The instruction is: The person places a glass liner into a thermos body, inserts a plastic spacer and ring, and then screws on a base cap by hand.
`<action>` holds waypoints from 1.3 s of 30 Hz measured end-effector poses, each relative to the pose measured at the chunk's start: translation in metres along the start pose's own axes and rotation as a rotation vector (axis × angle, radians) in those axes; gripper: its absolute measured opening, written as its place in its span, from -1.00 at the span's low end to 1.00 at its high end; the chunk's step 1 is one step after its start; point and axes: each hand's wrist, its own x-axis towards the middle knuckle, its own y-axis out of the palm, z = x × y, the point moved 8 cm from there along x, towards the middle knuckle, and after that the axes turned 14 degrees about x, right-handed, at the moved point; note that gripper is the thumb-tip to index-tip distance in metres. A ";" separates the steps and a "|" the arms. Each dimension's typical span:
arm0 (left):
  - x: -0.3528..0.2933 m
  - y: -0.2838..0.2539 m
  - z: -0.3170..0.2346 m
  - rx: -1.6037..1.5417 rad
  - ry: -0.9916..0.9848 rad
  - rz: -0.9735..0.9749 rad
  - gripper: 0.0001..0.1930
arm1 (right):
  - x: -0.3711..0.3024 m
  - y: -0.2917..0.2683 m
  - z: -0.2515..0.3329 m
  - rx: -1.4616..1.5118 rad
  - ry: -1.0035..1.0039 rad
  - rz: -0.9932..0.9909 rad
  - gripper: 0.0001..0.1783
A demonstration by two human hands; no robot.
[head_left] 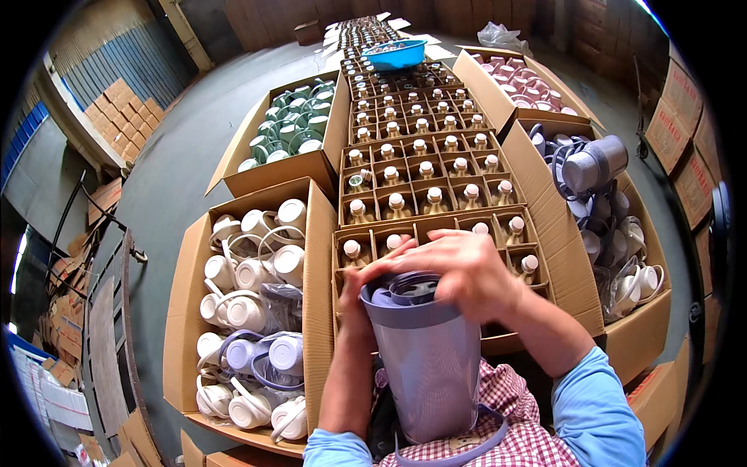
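A tall, tapered lavender container (428, 373) stands tilted against my checked apron, its darker rim facing up. Inside its mouth are lavender parts and a dark round piece (412, 289). My left hand (372, 276) is closed around the left side of the rim, its fingers reaching over the top. Arched across the mouth from the right is my right hand (471, 272); its fingers are smeared by motion, so their grip is unclear. A lavender loop handle (467, 455) shows at the container's lower end.
Divided cartons of capped bottles (424, 167) run away ahead, bearing a blue basin (395, 54). Open boxes of white and lavender cups (245, 313) and green cups (299, 117) flank the left; pink cups (529, 84) and lavender cups (595, 165) the right. A metal cart (109, 335) stands left.
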 end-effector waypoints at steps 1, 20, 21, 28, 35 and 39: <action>-0.005 -0.004 -0.021 0.343 0.140 0.054 -0.13 | -0.017 -0.003 -0.034 0.200 0.050 0.036 -0.58; 0.012 -0.014 -0.031 0.215 0.308 -0.028 -0.03 | -0.014 -0.014 -0.058 0.733 -0.189 -0.235 -0.28; 0.013 -0.013 -0.039 0.224 0.306 -0.029 -0.03 | -0.009 0.000 -0.057 0.922 -0.222 -0.200 -0.30; 0.014 0.077 -0.126 1.361 0.651 0.006 0.15 | -0.016 0.033 -0.122 1.410 0.311 -0.167 -0.16; -0.001 0.002 -0.112 1.121 0.532 -0.334 -0.05 | -0.080 0.010 -0.169 1.166 0.882 -0.463 -0.42; -0.001 -0.069 -0.087 0.467 0.259 -0.387 -0.21 | -0.242 -0.102 -0.188 -0.341 0.961 -0.454 -0.73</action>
